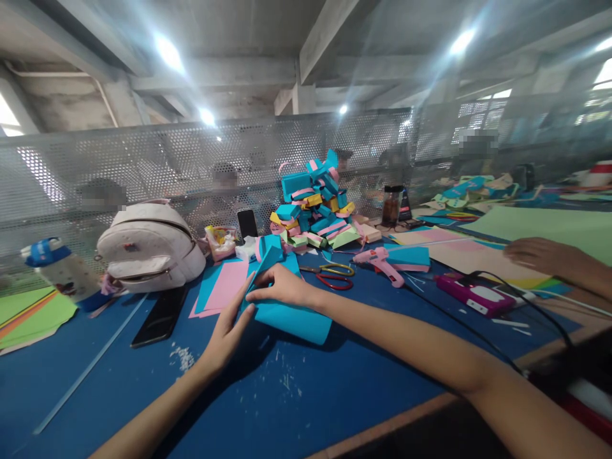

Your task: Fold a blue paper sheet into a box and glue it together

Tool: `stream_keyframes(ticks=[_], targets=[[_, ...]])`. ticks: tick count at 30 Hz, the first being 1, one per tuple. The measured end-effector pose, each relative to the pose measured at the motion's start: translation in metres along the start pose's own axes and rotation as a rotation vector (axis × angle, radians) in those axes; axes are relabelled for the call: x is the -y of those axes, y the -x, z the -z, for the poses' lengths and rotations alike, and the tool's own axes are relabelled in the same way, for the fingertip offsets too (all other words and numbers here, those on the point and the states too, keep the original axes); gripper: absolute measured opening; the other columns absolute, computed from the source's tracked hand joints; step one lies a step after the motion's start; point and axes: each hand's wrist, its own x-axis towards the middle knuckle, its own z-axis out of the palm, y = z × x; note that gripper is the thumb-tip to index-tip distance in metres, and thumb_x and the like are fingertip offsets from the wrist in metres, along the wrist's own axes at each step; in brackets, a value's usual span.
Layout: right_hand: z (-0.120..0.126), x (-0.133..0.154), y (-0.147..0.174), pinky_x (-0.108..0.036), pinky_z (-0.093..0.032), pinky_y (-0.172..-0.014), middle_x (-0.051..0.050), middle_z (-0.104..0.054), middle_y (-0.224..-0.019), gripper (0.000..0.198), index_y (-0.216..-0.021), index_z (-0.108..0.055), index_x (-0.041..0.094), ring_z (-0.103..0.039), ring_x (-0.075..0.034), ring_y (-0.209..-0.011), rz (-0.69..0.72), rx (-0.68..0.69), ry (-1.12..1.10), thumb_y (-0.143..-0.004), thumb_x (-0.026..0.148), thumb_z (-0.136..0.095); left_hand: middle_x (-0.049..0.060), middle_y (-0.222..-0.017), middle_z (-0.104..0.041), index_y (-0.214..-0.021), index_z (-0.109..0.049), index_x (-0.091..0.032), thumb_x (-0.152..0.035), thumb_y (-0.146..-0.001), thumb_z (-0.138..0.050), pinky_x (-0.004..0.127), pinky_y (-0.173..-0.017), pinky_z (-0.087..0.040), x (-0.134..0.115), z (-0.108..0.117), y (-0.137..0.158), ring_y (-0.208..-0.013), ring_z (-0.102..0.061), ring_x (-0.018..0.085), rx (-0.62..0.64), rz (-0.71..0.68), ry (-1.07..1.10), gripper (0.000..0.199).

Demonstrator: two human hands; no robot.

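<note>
Between my two hands is a sheet of blue paper [294,320], bent over, with its curved edge toward me above the blue table. My left hand [232,325] grips its left side, thumb against the paper. The fingers of my right hand [282,287] are curled and press on the upper left part of the same sheet. Just behind lie pink sheets [227,285] and blue sheets [206,280]. Scissors [335,275] with yellow and red handles rest beyond my right hand, and a pink glue gun [381,262] lies farther right.
A pile of folded paper pieces [315,204] stands at the back, before a perforated metal screen [191,146]. To the left are a white backpack [148,248], a bottle [67,274] and a black phone [160,317]. A purple power bank [473,296] and another person's hand [540,255] are at right.
</note>
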Motion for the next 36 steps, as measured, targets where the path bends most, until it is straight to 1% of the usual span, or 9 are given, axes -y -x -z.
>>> stream_keyframes(ticks=[3,7,13,19,23,27,30,33,36], targets=[[0.001,0.004,0.0,-0.025,-0.04,-0.063,-0.001,-0.066,-0.071,0.03,-0.074,-0.07,0.014,-0.057,-0.015,-0.069,0.031,-0.009,0.054,-0.079,0.044,-0.07,0.002,-0.144,-0.049,-0.135,-0.054,-0.029,-0.041,-0.089,-0.06,0.045,-0.12,-0.012,-0.001,0.0,0.0,-0.145,-0.02,0.028,-0.015,-0.026,-0.047,0.048],[0.005,0.012,0.0,-0.025,-0.039,-0.064,-0.001,-0.067,-0.072,0.022,-0.074,-0.069,0.014,-0.058,-0.015,-0.071,0.054,-0.037,0.169,-0.079,0.035,-0.071,0.001,-0.144,-0.049,-0.137,-0.051,-0.031,-0.04,-0.09,-0.059,0.045,-0.119,-0.019,0.0,0.0,0.0,-0.143,-0.027,0.028,-0.032,-0.045,-0.064,0.049],[0.004,0.025,0.006,-0.024,-0.041,-0.067,-0.001,-0.068,-0.078,0.017,-0.081,-0.067,0.018,-0.061,-0.015,-0.074,0.117,-0.138,0.312,-0.079,0.033,-0.073,0.003,-0.133,-0.06,-0.123,-0.065,-0.025,-0.047,-0.087,-0.059,0.046,-0.114,-0.03,0.002,-0.001,-0.003,-0.133,-0.045,0.031,-0.133,-0.049,-0.058,0.042],[0.002,0.03,0.01,-0.024,-0.041,-0.068,0.0,-0.066,-0.08,0.011,-0.083,-0.062,0.02,-0.062,-0.014,-0.075,0.178,-0.131,0.369,-0.083,0.028,-0.069,0.006,-0.127,-0.064,-0.116,-0.07,-0.022,-0.05,-0.085,-0.062,0.05,-0.112,-0.032,0.002,0.0,-0.005,-0.129,-0.049,0.033,-0.174,-0.047,-0.08,0.042],[0.003,0.031,0.01,-0.024,-0.042,-0.07,0.001,-0.069,-0.084,0.02,-0.101,-0.061,0.022,-0.064,-0.015,-0.079,0.192,-0.112,0.418,-0.084,0.027,-0.07,0.005,-0.123,-0.067,-0.113,-0.071,-0.023,-0.05,-0.084,-0.062,0.052,-0.111,-0.033,0.006,0.001,-0.005,-0.128,-0.05,0.034,-0.188,-0.045,-0.085,0.041],[0.004,0.032,0.01,-0.026,-0.041,-0.073,-0.001,-0.07,-0.095,0.031,-0.117,-0.059,0.027,-0.064,-0.018,-0.087,0.25,-0.071,0.656,-0.087,0.027,-0.067,0.005,-0.121,-0.067,-0.111,-0.072,-0.025,-0.05,-0.083,-0.063,0.053,-0.11,-0.036,0.011,0.001,-0.005,-0.128,-0.05,0.034,-0.2,-0.042,-0.088,0.039],[0.005,0.033,0.011,-0.027,-0.039,-0.073,-0.004,-0.07,-0.101,0.018,-0.108,-0.064,0.023,-0.063,-0.02,-0.093,0.319,-0.044,0.812,-0.091,0.026,-0.063,0.006,-0.121,-0.067,-0.11,-0.073,-0.023,-0.051,-0.082,-0.064,0.054,-0.109,-0.036,0.011,0.001,-0.006,-0.129,-0.048,0.035,-0.203,-0.038,-0.09,0.04],[0.005,0.035,0.012,-0.027,-0.037,-0.068,-0.005,-0.07,-0.093,0.011,-0.098,-0.066,0.021,-0.062,-0.02,-0.088,0.324,-0.06,0.91,-0.092,0.029,-0.061,0.006,-0.123,-0.066,-0.113,-0.071,-0.023,-0.05,-0.082,-0.064,0.053,-0.111,-0.033,0.006,0.0,-0.007,-0.131,-0.047,0.034,-0.184,-0.033,-0.095,0.041],[0.007,0.041,0.013,-0.026,-0.036,-0.067,-0.004,-0.07,-0.088,0.011,-0.093,-0.067,0.021,-0.062,-0.017,-0.083,0.329,-0.105,0.92,-0.092,0.028,-0.06,0.002,-0.135,-0.058,-0.127,-0.062,-0.028,-0.045,-0.084,-0.066,0.048,-0.113,-0.032,-0.003,-0.002,-0.008,-0.133,-0.044,0.03,-0.164,-0.031,-0.06,0.047]])
